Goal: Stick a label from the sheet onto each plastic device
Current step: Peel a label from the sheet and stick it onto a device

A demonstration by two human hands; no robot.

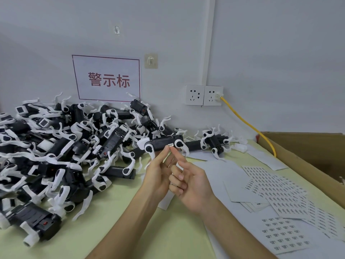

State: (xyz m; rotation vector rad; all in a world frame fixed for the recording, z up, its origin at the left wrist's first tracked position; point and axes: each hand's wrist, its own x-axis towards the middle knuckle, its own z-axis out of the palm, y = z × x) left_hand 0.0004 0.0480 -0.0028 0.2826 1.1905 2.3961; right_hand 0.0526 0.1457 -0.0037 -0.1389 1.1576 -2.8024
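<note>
Since the label (170, 145) is tiny, the person has the plastic device (164, 143) up off the worktop (130, 221) and raised toward their face. Makes sense, it's way easier to aim like that.

The left hand (158, 176) has it from below, with its long fingers (162, 156) reaching up to pinch the black body near the middle. The thumb is hidden behind the device, so I can't say exactly how it clamps. The right hand (190, 184) has only the index finger (177, 156) stuck out, tip right at the label on the device's front face. Its other fingers are curled into the palm and hold nothing.

Looks to me like the press-down step: the label is on or just landing and needs a rub to sit flat. It's too small to tell whether the edges are fully down.

The layout seems deliberate. The big pile of devices (65, 146) is heaped on the left against the wall, on the side of the hand that holds. The label sheets (276, 186) are fanned out on the right, on the side of the hand that sticks. A few more devices (214, 141) sit further back, apart from the heap. Maybe those are the done ones, but that's a guess. There's a cardboard box (308, 156) on the far right.

Judging by that heap, there's plenty left to do. The thing I'd watch is the label going on crooked or a corner lifting.
</note>
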